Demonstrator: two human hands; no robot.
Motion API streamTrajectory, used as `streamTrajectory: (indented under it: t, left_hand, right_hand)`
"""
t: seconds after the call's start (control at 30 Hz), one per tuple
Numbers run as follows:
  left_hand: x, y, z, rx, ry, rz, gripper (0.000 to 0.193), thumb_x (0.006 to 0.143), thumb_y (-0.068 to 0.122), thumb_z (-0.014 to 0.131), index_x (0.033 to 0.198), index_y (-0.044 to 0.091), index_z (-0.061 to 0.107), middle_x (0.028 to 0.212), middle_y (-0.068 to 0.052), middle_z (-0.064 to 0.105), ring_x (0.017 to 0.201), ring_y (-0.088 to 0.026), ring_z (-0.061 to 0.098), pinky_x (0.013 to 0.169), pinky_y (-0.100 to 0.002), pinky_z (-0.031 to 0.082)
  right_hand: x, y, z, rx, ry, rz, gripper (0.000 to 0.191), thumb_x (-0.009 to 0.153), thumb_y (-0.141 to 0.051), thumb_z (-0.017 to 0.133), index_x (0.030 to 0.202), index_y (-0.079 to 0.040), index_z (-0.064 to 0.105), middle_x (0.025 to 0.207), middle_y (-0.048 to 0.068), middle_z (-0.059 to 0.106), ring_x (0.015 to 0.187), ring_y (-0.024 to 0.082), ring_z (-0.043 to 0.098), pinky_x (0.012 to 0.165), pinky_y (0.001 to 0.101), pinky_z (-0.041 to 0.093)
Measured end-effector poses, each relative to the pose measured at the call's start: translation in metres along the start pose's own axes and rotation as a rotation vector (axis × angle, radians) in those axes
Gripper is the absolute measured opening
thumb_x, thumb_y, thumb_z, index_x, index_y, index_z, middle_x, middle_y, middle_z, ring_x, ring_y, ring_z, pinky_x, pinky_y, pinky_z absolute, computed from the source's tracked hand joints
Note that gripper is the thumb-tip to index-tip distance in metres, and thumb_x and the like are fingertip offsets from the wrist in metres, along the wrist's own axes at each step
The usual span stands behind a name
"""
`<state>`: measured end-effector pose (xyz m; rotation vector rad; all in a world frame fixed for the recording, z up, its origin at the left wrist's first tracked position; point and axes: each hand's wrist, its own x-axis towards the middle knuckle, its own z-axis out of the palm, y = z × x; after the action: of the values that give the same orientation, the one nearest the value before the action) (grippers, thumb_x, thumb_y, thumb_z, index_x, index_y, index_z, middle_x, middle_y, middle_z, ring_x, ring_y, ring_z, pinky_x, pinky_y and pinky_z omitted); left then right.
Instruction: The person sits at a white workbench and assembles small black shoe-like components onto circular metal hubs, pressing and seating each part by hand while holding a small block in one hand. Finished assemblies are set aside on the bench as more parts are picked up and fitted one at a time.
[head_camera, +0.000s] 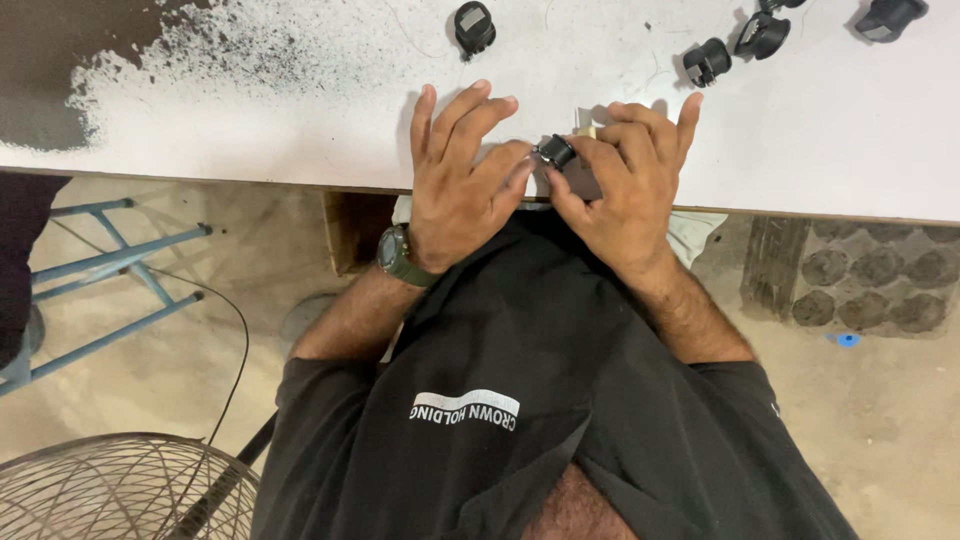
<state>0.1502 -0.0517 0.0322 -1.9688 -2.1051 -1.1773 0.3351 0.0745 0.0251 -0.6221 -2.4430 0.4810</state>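
Pinched between the fingertips of both hands, a small black cylindrical plastic part (555, 151) is held just above the near edge of the white-painted counter (300, 130), beside a small cream-coloured piece (587, 130) that is only partly seen. The left hand (462, 175) is closed on the part with thumb and forefinger while its other fingers are spread upward; the right hand (622, 180) is closed on it from the other side, seemingly so that the part can be steadied close to the body. A dark green wristwatch (398, 255) is worn on the left wrist. Farther back on the counter, several similar black round parts (474, 25) (707, 61) (762, 34) (888, 17) are scattered, well apart from the hands, with bare white surface left between. A worn dark patch (90, 60) is seen at the counter's far left. Below the edge, a blue metal frame (110, 280) and a round wire fan guard (120, 490) are found on the sandy floor (880, 420).
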Motion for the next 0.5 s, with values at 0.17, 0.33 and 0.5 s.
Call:
streamTrajectory:
  t: [0.17, 0.33, 0.5]
  left_hand:
    - [0.001, -0.002, 0.003, -0.073, 0.01, 0.036, 0.016, 0.092, 0.009, 0.083, 0.102, 0.016, 0.071, 0.144, -0.004, 0.056, 0.148, -0.026, 0.042, 0.131, -0.055, 0.019]
    - [0.003, -0.005, -0.001, -0.027, -0.041, 0.09, 0.016, 0.091, 0.009, 0.081, 0.1, 0.013, 0.069, 0.141, -0.006, 0.055, 0.147, -0.029, 0.041, 0.128, -0.057, 0.027]
    - [0.012, -0.001, -0.005, -0.004, -0.093, 0.251, 0.019, 0.091, 0.011, 0.081, 0.103, 0.009, 0.066, 0.141, -0.011, 0.053, 0.144, -0.032, 0.044, 0.119, -0.055, 0.04]
  right_hand:
    - [-0.001, 0.0, -0.002, 0.009, -0.021, -0.02, 0.035, 0.083, -0.019, 0.091, 0.113, -0.008, 0.076, 0.111, 0.008, 0.058, 0.132, 0.031, 0.052, 0.129, 0.0655, 0.007]
    - [-0.001, -0.001, -0.003, 0.016, -0.027, 0.0, 0.034, 0.084, -0.019, 0.091, 0.112, -0.008, 0.075, 0.112, 0.007, 0.059, 0.132, 0.03, 0.052, 0.13, 0.066, 0.007]
    - [0.001, -0.001, -0.007, 0.03, -0.054, -0.033, 0.034, 0.086, -0.019, 0.091, 0.112, -0.007, 0.074, 0.115, 0.008, 0.059, 0.133, 0.031, 0.052, 0.129, 0.0678, 0.007]
